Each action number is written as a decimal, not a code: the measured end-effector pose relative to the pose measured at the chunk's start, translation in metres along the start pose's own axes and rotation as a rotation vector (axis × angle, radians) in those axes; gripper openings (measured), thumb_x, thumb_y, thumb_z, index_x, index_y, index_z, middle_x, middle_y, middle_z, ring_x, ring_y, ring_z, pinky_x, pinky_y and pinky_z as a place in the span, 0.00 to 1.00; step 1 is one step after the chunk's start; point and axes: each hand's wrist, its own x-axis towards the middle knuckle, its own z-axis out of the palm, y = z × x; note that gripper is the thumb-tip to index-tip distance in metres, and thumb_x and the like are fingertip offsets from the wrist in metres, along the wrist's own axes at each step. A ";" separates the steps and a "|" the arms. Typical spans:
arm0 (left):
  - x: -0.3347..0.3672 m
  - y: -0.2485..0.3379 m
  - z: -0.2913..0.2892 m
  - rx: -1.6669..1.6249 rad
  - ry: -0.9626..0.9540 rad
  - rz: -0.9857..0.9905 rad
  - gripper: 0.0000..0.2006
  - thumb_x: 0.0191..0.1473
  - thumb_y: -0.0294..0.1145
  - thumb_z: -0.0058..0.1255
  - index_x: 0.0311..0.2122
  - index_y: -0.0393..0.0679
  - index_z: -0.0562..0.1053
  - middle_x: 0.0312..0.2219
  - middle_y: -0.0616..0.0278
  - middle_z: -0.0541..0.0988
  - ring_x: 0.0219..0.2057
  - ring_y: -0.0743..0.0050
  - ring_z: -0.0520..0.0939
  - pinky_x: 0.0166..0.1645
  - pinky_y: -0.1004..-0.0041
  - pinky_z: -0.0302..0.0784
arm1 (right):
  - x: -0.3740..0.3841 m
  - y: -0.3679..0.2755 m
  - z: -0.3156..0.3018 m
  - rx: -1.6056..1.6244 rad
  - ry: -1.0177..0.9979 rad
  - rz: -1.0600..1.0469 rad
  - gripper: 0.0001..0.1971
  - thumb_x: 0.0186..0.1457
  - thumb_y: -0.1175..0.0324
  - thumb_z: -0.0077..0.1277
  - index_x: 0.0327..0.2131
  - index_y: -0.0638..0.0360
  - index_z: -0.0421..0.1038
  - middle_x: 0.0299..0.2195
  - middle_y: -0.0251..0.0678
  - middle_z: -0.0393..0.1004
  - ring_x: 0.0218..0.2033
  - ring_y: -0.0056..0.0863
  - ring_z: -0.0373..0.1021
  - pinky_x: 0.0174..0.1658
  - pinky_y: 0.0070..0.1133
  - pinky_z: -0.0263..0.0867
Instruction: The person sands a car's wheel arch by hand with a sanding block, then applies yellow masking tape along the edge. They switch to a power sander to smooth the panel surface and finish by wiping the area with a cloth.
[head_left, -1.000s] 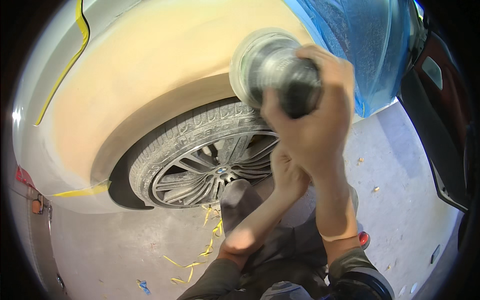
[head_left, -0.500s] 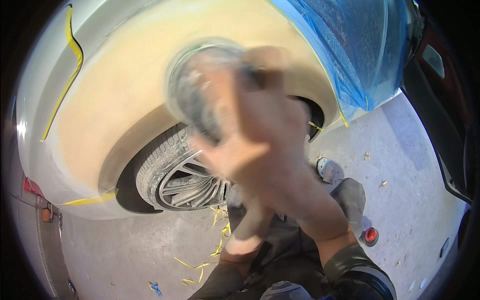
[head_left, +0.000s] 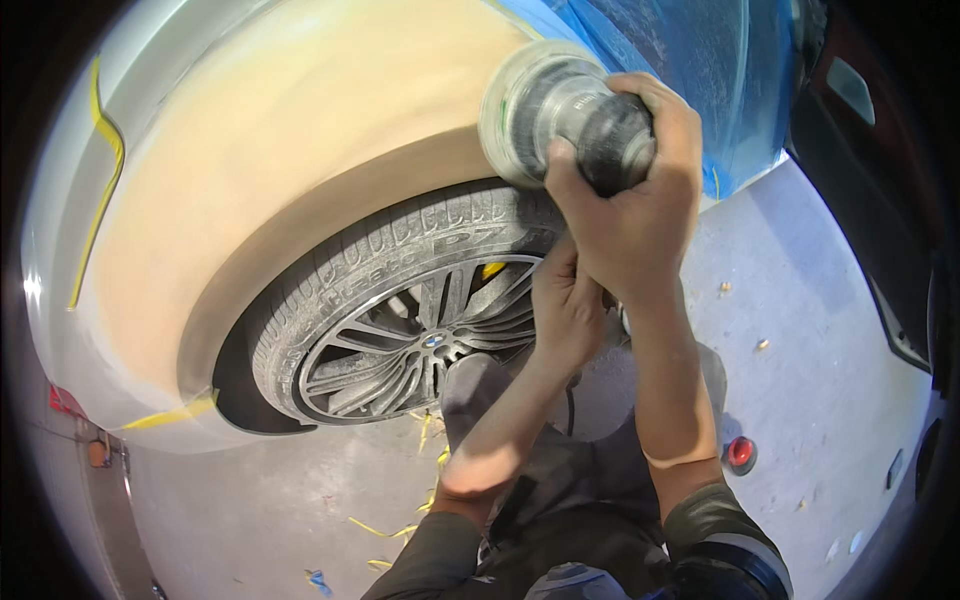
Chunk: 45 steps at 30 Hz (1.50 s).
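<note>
My right hand (head_left: 645, 225) is wrapped round the dark top of a round orbital sander (head_left: 570, 112). The sander's pad lies against the car's beige, sanded fender (head_left: 330, 110), at the right part of the wheel arch and close to the blue masking film (head_left: 690, 90). Below it, my left hand (head_left: 568, 310) is closed beside my right wrist, in front of the tyre. What its fingers hold is hidden behind the hand and forearm. Under the arch stands the dusty wheel (head_left: 432, 342) with its many-spoked rim.
Yellow tape strips (head_left: 108, 140) mark the bodywork at the left. Torn tape (head_left: 440, 470) lies on the concrete floor below the wheel. A red round object (head_left: 740, 453) sits right of my leg. An open car door (head_left: 870, 200) stands at the far right.
The sander and both hands have moved right, from above the middle of the wheel arch to its right part. My view has shifted slightly, and the whole wheel rim now shows more clearly.
</note>
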 end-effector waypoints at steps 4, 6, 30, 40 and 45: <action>0.003 0.017 -0.014 -0.051 0.114 0.180 0.11 0.68 0.32 0.46 0.36 0.36 0.73 0.23 0.69 0.77 0.21 0.88 0.72 0.26 0.82 0.65 | 0.028 -0.048 0.018 0.037 -0.041 -0.154 0.27 0.39 0.71 0.67 0.47 0.54 0.73 0.41 0.44 0.73 0.44 0.42 0.71 0.45 0.32 0.72; -0.001 0.021 -0.028 0.040 0.172 0.313 0.08 0.66 0.30 0.48 0.37 0.36 0.74 0.27 0.66 0.79 0.26 0.85 0.76 0.30 0.80 0.69 | 0.035 -0.077 0.027 -0.002 -0.115 -0.222 0.28 0.37 0.69 0.68 0.47 0.52 0.73 0.39 0.45 0.73 0.39 0.42 0.74 0.38 0.33 0.74; 0.060 -0.116 0.159 -0.257 0.046 0.133 0.19 0.66 0.28 0.46 0.60 0.32 0.69 0.46 0.48 0.80 0.42 0.66 0.81 0.47 0.69 0.76 | 0.051 0.124 -0.079 0.010 -0.099 -0.174 0.27 0.43 0.71 0.67 0.48 0.63 0.71 0.46 0.41 0.72 0.48 0.34 0.71 0.54 0.28 0.66; 0.201 -0.008 0.257 -0.250 0.069 0.887 0.12 0.68 0.32 0.44 0.44 0.32 0.72 0.29 0.56 0.78 0.29 0.70 0.76 0.34 0.70 0.72 | 0.213 0.146 -0.125 -0.218 -0.253 -0.407 0.27 0.53 0.63 0.68 0.54 0.62 0.74 0.42 0.39 0.81 0.39 0.26 0.78 0.46 0.20 0.74; 0.129 -0.066 0.237 -0.275 0.128 0.673 0.09 0.65 0.26 0.42 0.41 0.31 0.73 0.29 0.49 0.76 0.28 0.58 0.77 0.35 0.64 0.72 | 0.141 0.145 -0.127 0.037 -0.202 -0.453 0.28 0.52 0.67 0.66 0.55 0.63 0.71 0.46 0.40 0.77 0.44 0.27 0.75 0.50 0.22 0.71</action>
